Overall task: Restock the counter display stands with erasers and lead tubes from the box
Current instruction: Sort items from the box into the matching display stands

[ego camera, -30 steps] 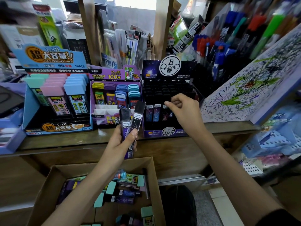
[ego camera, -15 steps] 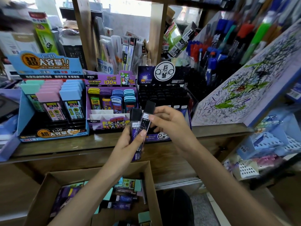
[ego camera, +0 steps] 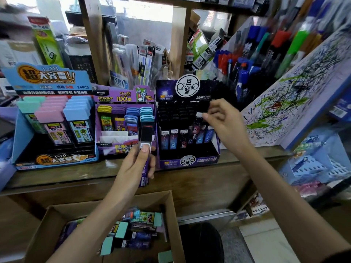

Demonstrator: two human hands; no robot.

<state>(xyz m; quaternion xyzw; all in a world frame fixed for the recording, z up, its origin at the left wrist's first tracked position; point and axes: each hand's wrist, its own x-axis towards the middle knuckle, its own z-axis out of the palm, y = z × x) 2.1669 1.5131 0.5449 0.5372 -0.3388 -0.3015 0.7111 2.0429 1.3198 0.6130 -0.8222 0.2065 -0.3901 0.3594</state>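
While pinching one lead tube [ego camera: 199, 114] between right hand [ego camera: 222, 120] fingertips over the dark display stand [ego camera: 188, 160] toward the counter's [ego camera: 76, 175] right end, grips a second lead tube [ego camera: 145, 133] upright in the curled left hand [ego camera: 133, 166], thumb on its label, above the counter's front edge, cardboard box [ego camera: 165, 202] below.

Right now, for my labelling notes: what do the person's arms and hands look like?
Both forearms are bare. The left hand and right hand show no gloves, rings or watch. A dark sleeve edge shows at the right upper arm.
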